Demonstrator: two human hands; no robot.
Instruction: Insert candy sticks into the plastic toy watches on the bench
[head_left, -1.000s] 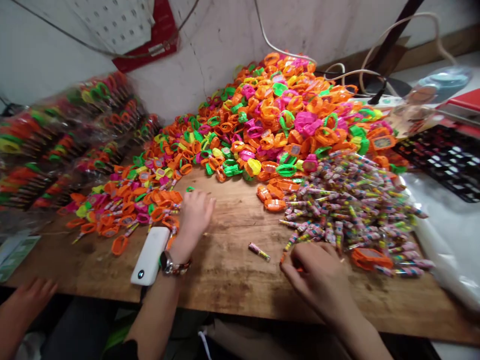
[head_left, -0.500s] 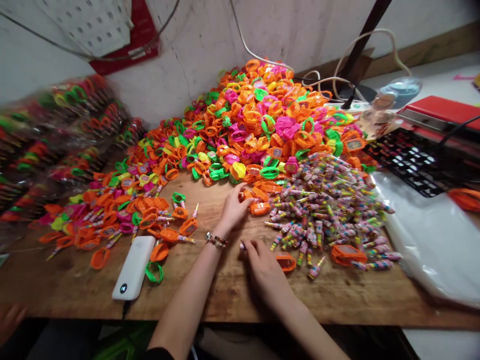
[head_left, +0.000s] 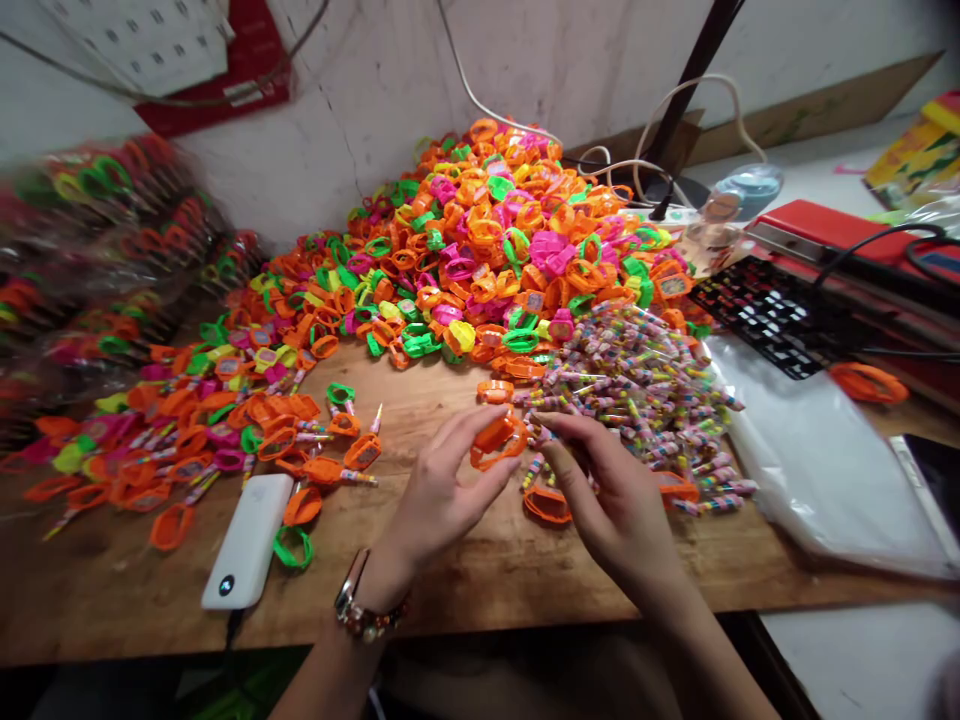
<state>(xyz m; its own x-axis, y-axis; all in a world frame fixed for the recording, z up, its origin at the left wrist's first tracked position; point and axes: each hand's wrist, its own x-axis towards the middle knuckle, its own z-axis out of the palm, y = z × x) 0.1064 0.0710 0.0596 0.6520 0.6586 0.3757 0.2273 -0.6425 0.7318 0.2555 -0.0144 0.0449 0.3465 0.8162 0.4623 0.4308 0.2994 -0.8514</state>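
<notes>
Between the thumb and fingers of my left hand is an orange toy watch, its looped band facing up. My right hand pinches a small printed pencil, whose end is close beside the watch; whether they touch I cannot tell. Most of this pencil is hidden by the fingers. Just past my right hand lies a heap of short pink-and-yellow pencils. Another orange toy watch rests on the table under my right hand.
A large pile of colourful toy watches rises against the wall. At left are watches with pencils attached, bagged watches and a white power bank. Clear plastic bags and a red machine are at right.
My left hand has drawn an orange toy watch back from the pile's front. My right hand has risen with the pencil to meet it. The view has shifted slightly right.
</notes>
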